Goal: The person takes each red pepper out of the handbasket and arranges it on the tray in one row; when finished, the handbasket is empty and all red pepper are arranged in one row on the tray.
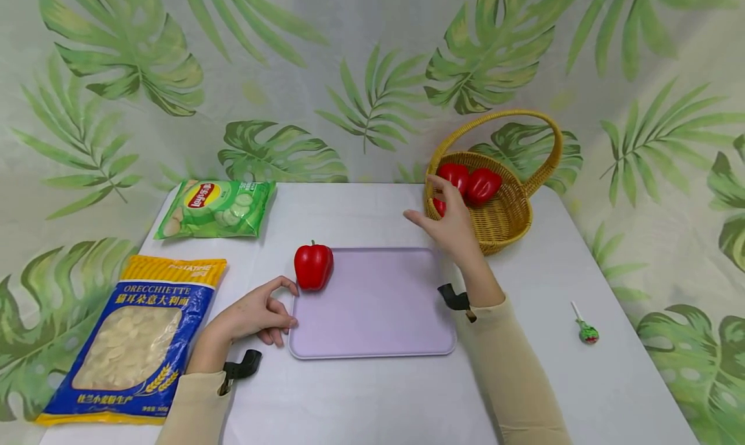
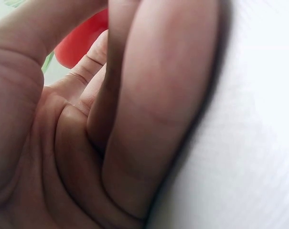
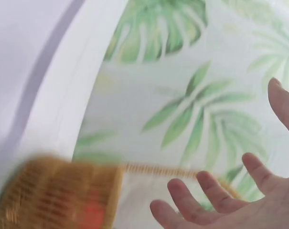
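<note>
Tray (image 1: 378, 309), mostly bare, between relaxed left grip (image 1: 260, 312) at its edge and empty, spread right grip (image 1: 453, 225) near basket (image 1: 512, 218).

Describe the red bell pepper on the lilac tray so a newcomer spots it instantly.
On the white table, find the flat, rectangular lilac tray. At its far left corner is a glossy red bell pepper with a green stem. Unlike the other red peppers, it sits outside the yellow-brown wicker basket.

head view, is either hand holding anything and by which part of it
The right hand holds nothing. The left hand is at the left edge of the tray; whether it grips cannot be told.
</note>
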`<state>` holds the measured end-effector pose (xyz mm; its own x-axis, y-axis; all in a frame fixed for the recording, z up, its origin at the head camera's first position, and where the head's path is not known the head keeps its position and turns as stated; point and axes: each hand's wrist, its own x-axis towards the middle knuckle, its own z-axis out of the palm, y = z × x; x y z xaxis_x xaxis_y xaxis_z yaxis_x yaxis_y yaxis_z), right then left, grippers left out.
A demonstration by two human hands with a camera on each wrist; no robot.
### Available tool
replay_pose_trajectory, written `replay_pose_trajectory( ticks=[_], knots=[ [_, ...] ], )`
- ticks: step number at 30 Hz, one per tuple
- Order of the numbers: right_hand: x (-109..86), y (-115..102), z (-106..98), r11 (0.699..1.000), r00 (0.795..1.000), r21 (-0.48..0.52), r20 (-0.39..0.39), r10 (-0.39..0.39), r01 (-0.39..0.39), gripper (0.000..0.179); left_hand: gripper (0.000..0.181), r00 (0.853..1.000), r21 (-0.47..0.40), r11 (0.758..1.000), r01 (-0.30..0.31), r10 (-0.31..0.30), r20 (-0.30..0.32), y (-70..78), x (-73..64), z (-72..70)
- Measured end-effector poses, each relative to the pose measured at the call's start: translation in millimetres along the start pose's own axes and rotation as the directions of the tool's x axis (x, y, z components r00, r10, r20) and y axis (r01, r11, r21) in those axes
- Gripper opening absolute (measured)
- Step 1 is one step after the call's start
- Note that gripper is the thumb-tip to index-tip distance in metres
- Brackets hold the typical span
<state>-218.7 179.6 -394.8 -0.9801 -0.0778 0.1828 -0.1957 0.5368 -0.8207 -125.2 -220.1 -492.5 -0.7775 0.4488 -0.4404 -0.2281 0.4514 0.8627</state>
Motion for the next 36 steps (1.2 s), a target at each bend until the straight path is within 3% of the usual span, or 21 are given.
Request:
replay_pose_trajectory(
  ticks=[7, 16, 25, 36],
  knots=[
    [11.9, 36.7, -36.5, 0.995, 0.997, -0.069, -0.040, 0.070, -0.073, 0.082, 0.059, 1.000, -0.022, 1.000, 0.005, -0.005, 0.002, 0.8, -1.4, 0.4],
    [27.9, 71.5, -58.7, 0.982, 0.984, -0.074, 0.033, 0.178, -0.175, 0.092, 0.059, 1.000, -0.029, 1.000, 0.010, -0.010, -0.003, 0.2, -2.0, 1.4],
    [46.0, 87.7, -64.0, 0.961, 0.939, -0.002, 0.210, 0.271, -0.277, 0.097, 0.058, 1.000, -0.018, 1.000, 0.013, -0.013, -0.009, 1.3, -0.9, 1.0],
    [51.2, 93.1, -62.4, 0.925, 0.885, 0.087, 0.337, 0.323, -0.370, 0.091, 0.057, 1.000, -0.018, 1.000, 0.009, -0.009, -0.014, 1.6, -1.0, 1.5]
  ],
)
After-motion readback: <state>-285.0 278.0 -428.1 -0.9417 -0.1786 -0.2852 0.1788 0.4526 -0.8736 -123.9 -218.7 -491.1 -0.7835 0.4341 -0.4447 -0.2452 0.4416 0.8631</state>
